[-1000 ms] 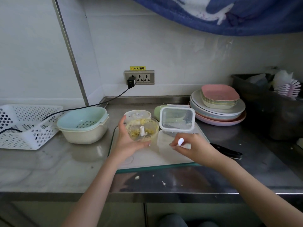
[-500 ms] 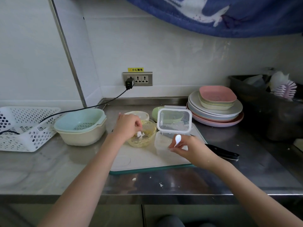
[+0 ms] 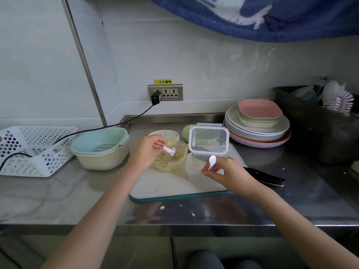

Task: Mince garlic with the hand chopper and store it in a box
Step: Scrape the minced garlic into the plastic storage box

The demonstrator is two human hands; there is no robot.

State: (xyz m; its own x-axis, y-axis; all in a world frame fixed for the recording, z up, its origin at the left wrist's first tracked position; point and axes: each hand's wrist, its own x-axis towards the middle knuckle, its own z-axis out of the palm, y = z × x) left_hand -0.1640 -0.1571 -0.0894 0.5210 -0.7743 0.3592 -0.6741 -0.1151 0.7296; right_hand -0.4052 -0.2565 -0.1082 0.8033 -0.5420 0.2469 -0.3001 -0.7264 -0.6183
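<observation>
The clear chopper bowl [image 3: 172,161] with yellowish minced garlic stands on the white cutting board [image 3: 171,188]. My left hand [image 3: 147,150] pinches the white blade shaft [image 3: 170,150] and holds it tilted over the bowl. The chopper lid [image 3: 165,133] lies behind the bowl. Right of the bowl sits the clear storage box [image 3: 195,168], its hinged lid [image 3: 208,139] standing open. My right hand [image 3: 225,172] hovers over the box and pinches a small white spoon [image 3: 211,162], bowl end up.
A black-handled knife [image 3: 266,176] lies on the board's right edge. Stacked plates [image 3: 258,125] stand at the back right, a dark bin [image 3: 318,121] beyond them. A mint colander in a cream bowl [image 3: 100,147] and a white basket [image 3: 33,149] are at left. A cable [image 3: 116,124] runs from the socket.
My left hand went from cupping the bowl's side to reaching over it and pulling the blade shaft up and aslant. My right hand with the spoon stayed over the box.
</observation>
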